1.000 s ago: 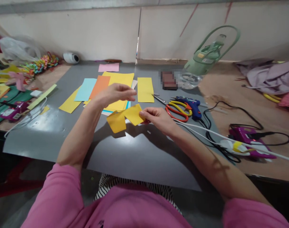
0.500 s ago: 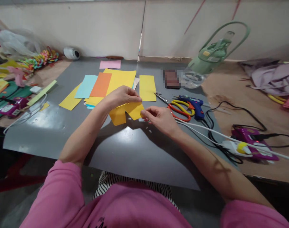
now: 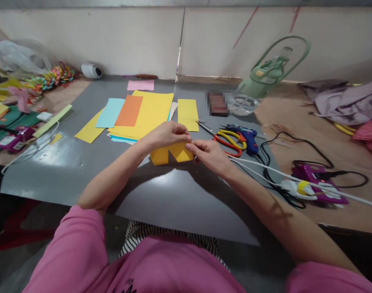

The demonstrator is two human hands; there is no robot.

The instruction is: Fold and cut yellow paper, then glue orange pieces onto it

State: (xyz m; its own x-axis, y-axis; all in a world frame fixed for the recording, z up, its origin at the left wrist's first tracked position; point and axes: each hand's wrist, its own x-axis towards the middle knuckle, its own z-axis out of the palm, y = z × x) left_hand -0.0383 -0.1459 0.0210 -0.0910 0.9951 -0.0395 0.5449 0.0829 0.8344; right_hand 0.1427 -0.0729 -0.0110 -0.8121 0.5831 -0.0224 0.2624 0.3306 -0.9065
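Observation:
Between my two hands is a piece of yellow paper (image 3: 160, 156) with a V-shaped notch in its lower edge, held above the grey sheet (image 3: 186, 203). My left hand (image 3: 170, 134) is closed on its upper edge from the left. At its right corner, my right hand (image 3: 207, 154) pinches it between thumb and fingers. The fingers of both hands cover part of the paper. Just beyond my hands lie a stack of yellow sheets (image 3: 154, 112), an orange piece (image 3: 129, 110), a light blue piece (image 3: 109, 113) and a yellow strip (image 3: 187, 114).
Orange-and-yellow-handled scissors (image 3: 231, 142) and a blue glue gun (image 3: 250, 138) lie right of my right hand. Cables run to a purple power strip (image 3: 318, 183). A green bottle (image 3: 262, 77) stands at the back right. A pink paper (image 3: 141, 85) lies near the wall.
Both hands and the yellow paper have moved slightly right and closer to me in view. My right hand has come nearer to the left one along the paper's edge.

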